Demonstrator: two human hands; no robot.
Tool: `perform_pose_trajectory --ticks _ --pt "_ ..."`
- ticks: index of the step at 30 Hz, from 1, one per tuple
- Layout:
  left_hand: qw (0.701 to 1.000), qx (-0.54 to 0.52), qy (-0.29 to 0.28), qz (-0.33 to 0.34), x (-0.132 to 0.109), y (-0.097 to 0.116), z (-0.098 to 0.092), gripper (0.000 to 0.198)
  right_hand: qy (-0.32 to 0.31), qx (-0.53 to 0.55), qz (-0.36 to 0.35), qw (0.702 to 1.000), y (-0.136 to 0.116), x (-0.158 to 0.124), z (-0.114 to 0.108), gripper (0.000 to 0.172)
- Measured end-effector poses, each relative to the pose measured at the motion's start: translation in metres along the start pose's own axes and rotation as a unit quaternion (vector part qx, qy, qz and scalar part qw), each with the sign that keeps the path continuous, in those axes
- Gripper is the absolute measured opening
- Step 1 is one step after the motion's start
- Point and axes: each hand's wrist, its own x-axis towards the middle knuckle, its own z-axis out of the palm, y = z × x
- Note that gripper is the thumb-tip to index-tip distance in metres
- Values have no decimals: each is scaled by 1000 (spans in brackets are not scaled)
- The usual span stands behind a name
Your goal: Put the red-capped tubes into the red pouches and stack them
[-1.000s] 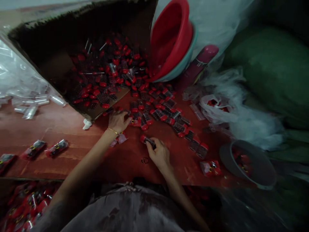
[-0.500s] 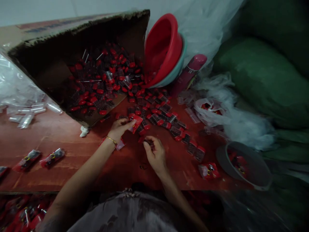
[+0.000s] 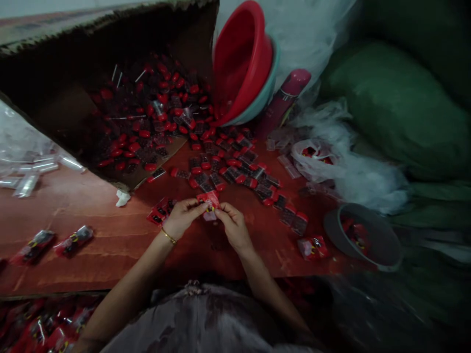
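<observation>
A small red plastic packet (image 3: 209, 202) with a clear lower part is held up between both hands, above the red table (image 3: 121, 264). My left hand (image 3: 182, 215) pinches its left side. The fingers of my right hand (image 3: 233, 223) are closed on its right edge; whether they hold anything more is hidden. Flat red packets (image 3: 160, 211) lie beside my left hand. Beyond the hands, many small clear containers with red caps (image 3: 235, 174) are spread on the table.
A tipped cardboard box (image 3: 110, 44) spills more capped containers. Red bowl (image 3: 257, 54), teal bowl (image 3: 274, 73) and pink spray can (image 3: 283, 100) stand behind. At right are a grey tub (image 3: 331, 235), a filled packet (image 3: 312, 247) and plastic bags (image 3: 371, 181). Filled packets (image 3: 74, 240) lie left.
My right hand has moved up to meet the packet, which my left hand has brought lower. Both hands now grip it. The whole view has shifted slightly.
</observation>
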Motion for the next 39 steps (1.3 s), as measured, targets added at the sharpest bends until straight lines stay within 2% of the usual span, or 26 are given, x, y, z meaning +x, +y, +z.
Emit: perform_pose_trajectory --ticks 4,7,9,12,15,19,21,23,26,29,31,34,39 --pt "996 -68 22 -60 -2 -4 1 36 -18 -50 -21 998 -5 2 1 16" --pt "988 -117 76 -61 -4 -6 1 35 21 -174 -96 980 -7 3 -7 21" --pt "979 -150 112 -74 -4 -5 -2 36 56 -299 -156 940 -4 3 -20 21" --pt "968 -181 150 -86 -5 -4 -8 41 59 -454 -202 866 5 2 -41 28" --pt "963 -190 164 -94 -6 -4 -12 45 42 -538 -181 822 17 -3 -52 37" --pt "963 -182 168 -104 -8 -7 -12 47 41 -597 -119 792 23 -7 -43 37" --pt "964 -176 167 -109 -9 -9 -12 47 39 -593 -110 796 22 -5 -36 31" --pt "964 -174 168 -111 -10 -9 -13 45 30 -566 -110 816 21 -4 -32 23" --pt "963 -176 170 -112 -12 -9 -14 41 28 -471 -77 878 20 -8 -33 16" --pt "963 -180 164 -115 -14 -9 -14 42 37 -287 -26 957 13 -19 -39 18" --pt "964 -178 160 -118 -14 -9 -12 44 19 -172 -2 985 3 -28 -42 19" --pt "968 -169 150 -108 -13 -11 -7 42 -29 -100 22 994 -10 -38 -41 17" --pt "980 -128 139 -69 -17 -14 -2 40 -46 -101 17 994 -12 -41 -35 16"
